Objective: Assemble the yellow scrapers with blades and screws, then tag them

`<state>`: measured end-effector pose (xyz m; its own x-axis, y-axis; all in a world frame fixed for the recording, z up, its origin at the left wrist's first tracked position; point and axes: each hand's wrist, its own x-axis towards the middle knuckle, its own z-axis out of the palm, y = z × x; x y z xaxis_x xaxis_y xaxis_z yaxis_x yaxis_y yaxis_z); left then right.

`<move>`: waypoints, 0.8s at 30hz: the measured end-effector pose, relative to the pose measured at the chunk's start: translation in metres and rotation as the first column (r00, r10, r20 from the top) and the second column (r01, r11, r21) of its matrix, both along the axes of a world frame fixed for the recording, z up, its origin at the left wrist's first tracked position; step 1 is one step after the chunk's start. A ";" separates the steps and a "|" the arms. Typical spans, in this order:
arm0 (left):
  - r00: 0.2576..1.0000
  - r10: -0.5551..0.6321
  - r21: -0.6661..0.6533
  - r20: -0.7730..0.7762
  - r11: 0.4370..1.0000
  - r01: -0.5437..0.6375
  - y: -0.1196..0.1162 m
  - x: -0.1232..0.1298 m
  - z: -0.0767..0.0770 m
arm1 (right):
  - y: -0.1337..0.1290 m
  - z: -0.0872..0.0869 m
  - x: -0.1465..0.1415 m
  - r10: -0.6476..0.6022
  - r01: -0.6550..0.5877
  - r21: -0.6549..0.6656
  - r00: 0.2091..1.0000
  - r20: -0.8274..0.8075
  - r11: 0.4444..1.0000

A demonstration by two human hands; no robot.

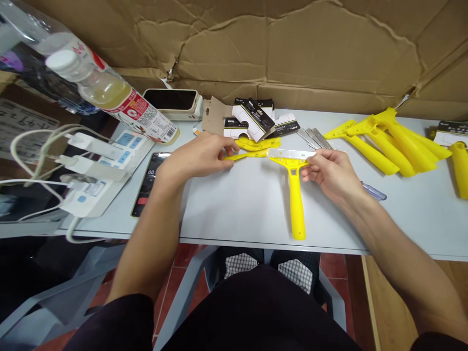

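Note:
My right hand (pixel 331 173) pinches the right end of a flat metal blade (pixel 290 153), which lies along the top of a yellow scraper handle (pixel 297 204). That handle rests on the white table with its grip towards me. My left hand (pixel 206 155) reaches to the small yellow plastic pieces (pixel 258 145), thumb and fingers round the left end of one of them. Behind my right hand several loose metal blades (pixel 316 138) lie in a fanned pile. More yellow handles (pixel 395 141) are heaped to the right.
Black and white packets (pixel 252 117) lie against the cardboard wall (pixel 292 48). At the left are a drink bottle (pixel 127 105), a power strip (pixel 106 180), a phone (pixel 148 183) and a white device (pixel 173 102). A cutter (pixel 373 190) lies beyond my right wrist.

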<state>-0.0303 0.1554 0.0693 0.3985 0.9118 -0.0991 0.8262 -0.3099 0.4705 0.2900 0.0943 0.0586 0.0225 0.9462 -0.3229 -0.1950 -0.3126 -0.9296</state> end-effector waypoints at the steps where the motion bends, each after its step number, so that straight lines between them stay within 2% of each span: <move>1: 1.000 0.019 0.005 0.023 1.000 -0.019 -0.002 0.000 0.003 | 0.000 0.000 0.000 0.000 0.000 -0.002 1.000 0.003 1.000; 4: 0.987 0.046 0.063 0.152 0.996 -0.056 -0.007 0.000 0.015 | 0.000 0.001 -0.001 0.006 -0.006 -0.011 1.000 0.009 1.000; 8: 0.927 -0.005 0.134 0.374 0.990 -0.049 -0.012 0.007 0.024 | 0.000 0.000 -0.001 0.012 -0.012 -0.014 1.000 0.012 1.000; 10: 0.878 -0.040 0.155 0.477 0.987 -0.040 -0.014 0.014 0.021 | 0.000 0.000 -0.001 0.014 -0.014 -0.012 1.000 0.009 1.000; 16: 0.722 -0.069 0.108 0.688 0.994 -0.008 -0.016 0.036 0.005 | 0.000 0.001 -0.002 0.012 -0.012 -0.015 1.000 0.004 1.000; 20: 0.651 -0.080 0.178 0.755 0.980 -0.086 -0.016 0.043 0.003 | 0.001 0.000 -0.002 -0.001 0.001 0.000 1.000 0.006 1.000; 22: 0.556 -0.030 0.138 0.830 0.978 -0.154 -0.017 0.046 0.001 | 0.002 -0.001 -0.003 -0.005 0.005 0.005 1.000 0.009 1.000; 24: 0.435 0.061 0.022 0.898 0.983 -0.184 -0.018 0.050 -0.001 | 0.002 -0.003 -0.003 -0.007 0.007 0.001 1.000 0.007 1.000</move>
